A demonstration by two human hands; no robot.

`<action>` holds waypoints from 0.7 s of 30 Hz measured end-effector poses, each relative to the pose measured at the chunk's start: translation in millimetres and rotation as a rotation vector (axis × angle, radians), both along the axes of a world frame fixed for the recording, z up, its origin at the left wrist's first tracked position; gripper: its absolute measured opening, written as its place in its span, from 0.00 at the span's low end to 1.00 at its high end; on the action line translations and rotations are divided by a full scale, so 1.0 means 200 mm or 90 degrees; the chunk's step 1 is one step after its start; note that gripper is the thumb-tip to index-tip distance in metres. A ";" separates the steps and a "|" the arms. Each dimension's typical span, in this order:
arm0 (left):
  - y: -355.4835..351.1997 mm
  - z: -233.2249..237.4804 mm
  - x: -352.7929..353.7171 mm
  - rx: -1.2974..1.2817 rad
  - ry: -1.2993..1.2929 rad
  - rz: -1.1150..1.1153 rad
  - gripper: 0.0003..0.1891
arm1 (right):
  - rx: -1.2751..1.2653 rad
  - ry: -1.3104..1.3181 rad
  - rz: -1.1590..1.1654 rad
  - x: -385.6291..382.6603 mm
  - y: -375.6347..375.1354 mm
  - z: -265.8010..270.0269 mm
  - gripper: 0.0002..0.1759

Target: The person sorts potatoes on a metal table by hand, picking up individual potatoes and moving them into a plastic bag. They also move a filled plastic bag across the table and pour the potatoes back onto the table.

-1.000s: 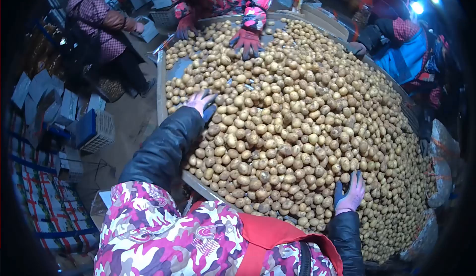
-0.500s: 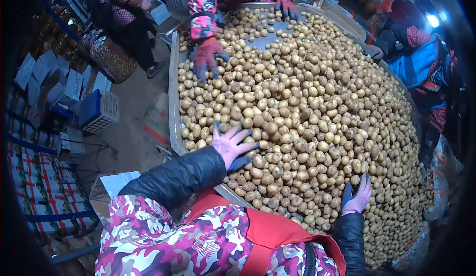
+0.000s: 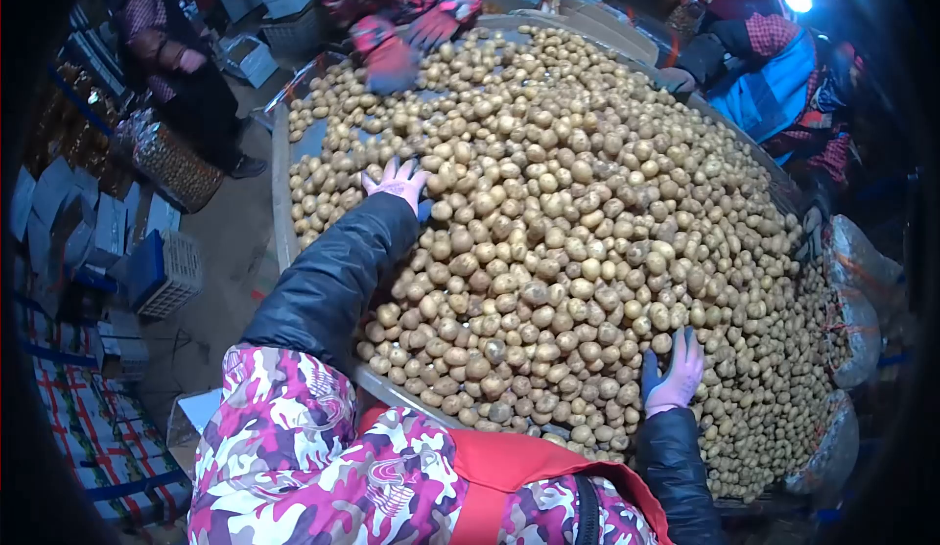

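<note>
Potatoes (image 3: 568, 261) are heaped over most of the surface (image 3: 281, 183), whose left rim and a few bare patches are exposed. The left hand (image 3: 397, 189) is laid at the left part of the heap, palm down with fingers spread; its grip is wide. The right hand (image 3: 674, 379) is set at the near right part, fingers pointing away from the body and thumb apart; its grip is also wide. The bulk of the heap is located to the right of the left hand, extending between both hands and beyond the right. Both hands are in contact with the heap, so neither is nearer. No long axis can be assigned to the roundish potatoes. Whether any potato is pressed beneath the left palm cannot be told. The near rim is partly covered by the jacket (image 3: 323, 447). A co-worker's hand (image 3: 392, 65) opposite is blurred by motion.
</note>
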State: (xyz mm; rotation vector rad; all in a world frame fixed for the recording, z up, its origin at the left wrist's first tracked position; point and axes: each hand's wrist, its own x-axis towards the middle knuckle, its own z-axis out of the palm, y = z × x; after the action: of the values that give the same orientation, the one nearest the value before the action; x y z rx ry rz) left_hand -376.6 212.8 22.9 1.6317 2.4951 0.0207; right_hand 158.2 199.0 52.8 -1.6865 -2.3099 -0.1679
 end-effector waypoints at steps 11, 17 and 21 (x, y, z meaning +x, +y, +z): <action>0.67 0.11 0.75 0.232 -0.077 -0.545 0.40 | -0.022 0.015 0.009 0.00 0.00 0.02 0.41; 1.10 0.04 0.64 0.317 0.022 -0.464 0.41 | -0.049 -0.006 -0.010 -0.02 0.00 0.03 0.39; 1.36 0.00 0.49 0.317 0.085 -0.341 0.39 | -0.055 -0.001 0.002 -0.01 0.01 0.03 0.38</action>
State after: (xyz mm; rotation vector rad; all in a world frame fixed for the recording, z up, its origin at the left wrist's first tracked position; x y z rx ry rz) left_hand -279.6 484.7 22.8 2.5261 2.1594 0.5179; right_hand 155.3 200.1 59.4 -1.7230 -2.3534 -0.0697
